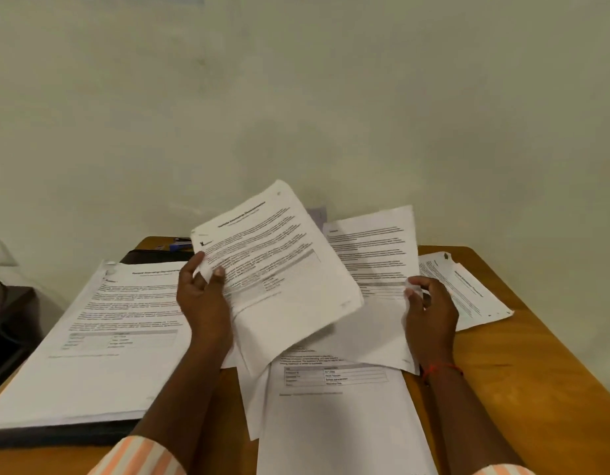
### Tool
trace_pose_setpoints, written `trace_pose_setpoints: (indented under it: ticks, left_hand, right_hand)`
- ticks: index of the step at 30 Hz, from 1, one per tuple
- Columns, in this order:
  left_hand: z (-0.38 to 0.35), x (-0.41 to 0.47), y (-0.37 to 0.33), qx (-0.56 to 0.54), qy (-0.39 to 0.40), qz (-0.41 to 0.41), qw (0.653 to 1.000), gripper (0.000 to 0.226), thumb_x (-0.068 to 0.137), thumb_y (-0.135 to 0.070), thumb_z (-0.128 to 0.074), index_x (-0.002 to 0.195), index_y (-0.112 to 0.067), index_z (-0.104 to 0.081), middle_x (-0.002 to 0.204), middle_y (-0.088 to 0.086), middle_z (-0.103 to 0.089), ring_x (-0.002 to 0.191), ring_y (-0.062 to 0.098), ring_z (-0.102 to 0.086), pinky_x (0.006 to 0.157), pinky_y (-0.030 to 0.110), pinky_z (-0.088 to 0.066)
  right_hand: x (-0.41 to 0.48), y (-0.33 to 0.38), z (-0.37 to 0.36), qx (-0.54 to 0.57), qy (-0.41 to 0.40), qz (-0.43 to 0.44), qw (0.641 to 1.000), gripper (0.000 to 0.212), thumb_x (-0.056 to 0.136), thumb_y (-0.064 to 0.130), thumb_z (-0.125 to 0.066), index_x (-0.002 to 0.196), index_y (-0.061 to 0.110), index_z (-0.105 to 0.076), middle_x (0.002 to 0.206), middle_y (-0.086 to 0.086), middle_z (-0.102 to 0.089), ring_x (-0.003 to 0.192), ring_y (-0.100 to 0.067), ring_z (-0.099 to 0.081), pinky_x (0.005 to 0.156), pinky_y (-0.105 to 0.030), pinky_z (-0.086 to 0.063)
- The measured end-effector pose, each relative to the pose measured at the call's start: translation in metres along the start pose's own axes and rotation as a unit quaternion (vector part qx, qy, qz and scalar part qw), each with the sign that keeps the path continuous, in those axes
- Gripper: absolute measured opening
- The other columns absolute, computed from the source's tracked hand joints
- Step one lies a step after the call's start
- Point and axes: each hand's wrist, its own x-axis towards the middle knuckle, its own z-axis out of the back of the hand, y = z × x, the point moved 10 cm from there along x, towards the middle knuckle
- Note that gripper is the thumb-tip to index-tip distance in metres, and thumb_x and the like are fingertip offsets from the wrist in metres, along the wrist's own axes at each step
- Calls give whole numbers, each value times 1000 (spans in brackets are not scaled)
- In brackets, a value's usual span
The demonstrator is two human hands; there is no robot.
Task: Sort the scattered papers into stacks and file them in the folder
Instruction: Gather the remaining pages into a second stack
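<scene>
Pinches printed document in left hand above wooden desk, pinches second sheet in right hand, half-covers loose papers at desk centre, paper stack atop dark folder at desk's left edge.

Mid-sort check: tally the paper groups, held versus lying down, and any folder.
White printed paper bundles held: 2, left-hand bundle, right-hand bundle
White paper piles lying down: 3, left stack, centre pile, right pile
Dark flat folder under left stack: 1
Total: 6
</scene>
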Motion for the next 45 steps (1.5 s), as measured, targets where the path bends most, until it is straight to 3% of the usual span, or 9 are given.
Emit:
trace_pose_setpoints:
  ticks: [4,8,17,22,28,33,38,41,45]
  left_hand:
    - [-23,-15,18,122,85,22,989,56,96,-6,-67,143,-31,-50,118,-9,-66,106,8,-67,84,28,-58]
    - [-34,-30,29,242,123,-13,962,59,95,-22,-71,146,-33,-44,115,-9,-68,103,13,-67,90,36,-55]
    - [-36,-31,52,202,154,90,963,45,94,-20,-73,136,-19,-57,120,-7,-69,107,16,-67,102,41,-52]
    - [-48,-39,49,191,206,64,958,28,93,-12,-72,120,-20,-71,112,-7,-77,102,14,-73,89,35,-59]
    - [-53,-42,55,197,230,60,951,45,92,-12,-74,133,-19,-60,124,-8,-71,111,11,-68,92,30,-56]
    - [-51,-43,56,203,225,59,951,45,93,-3,-68,130,-26,-57,121,-15,-67,111,9,-65,91,31,-54]
    - [-49,-46,60,206,216,85,951,44,94,3,-62,121,-31,-55,111,-18,-66,102,6,-65,86,31,-55]
    - [-48,-44,63,202,211,93,952,45,94,3,-62,124,-30,-55,113,-16,-66,104,9,-65,84,30,-54]
    - [-48,-45,63,188,213,96,954,46,94,4,-62,128,-26,-56,115,-15,-67,105,9,-65,84,28,-54]
  right_hand:
    - [-12,1,-35,88,122,-67,986,22,92,3,-67,106,20,-67,111,9,-67,108,-7,-61,81,-12,-51]
    - [-24,-3,-57,135,163,-137,968,22,89,7,-72,106,21,-69,113,8,-68,112,-10,-61,83,-23,-51]
    - [-32,6,-57,181,187,-169,951,21,103,30,-54,119,19,-61,112,3,-69,98,-15,-67,66,-14,-53]
    - [-39,4,-67,202,246,-177,931,37,93,9,-69,126,19,-58,109,-4,-76,99,-23,-74,83,-42,-61]
    - [-36,4,-65,202,244,-157,935,33,94,6,-66,124,18,-60,105,-4,-77,99,-22,-74,83,-40,-60]
    - [-13,-3,-12,-44,25,-77,996,1,97,17,-64,97,18,-65,97,-5,-73,86,-21,-69,67,-20,-51]
    - [-5,-49,38,-456,1,-187,870,81,87,60,-64,142,4,-41,134,-27,-50,117,-39,-54,96,-46,-48]
    - [-4,-60,33,-426,28,-210,879,95,85,59,-68,149,2,-27,142,-29,-40,121,-41,-51,97,-46,-50]
    - [0,-52,20,-272,-19,-159,949,76,83,9,-81,142,1,-33,139,-28,-40,113,-36,-61,83,-34,-55]
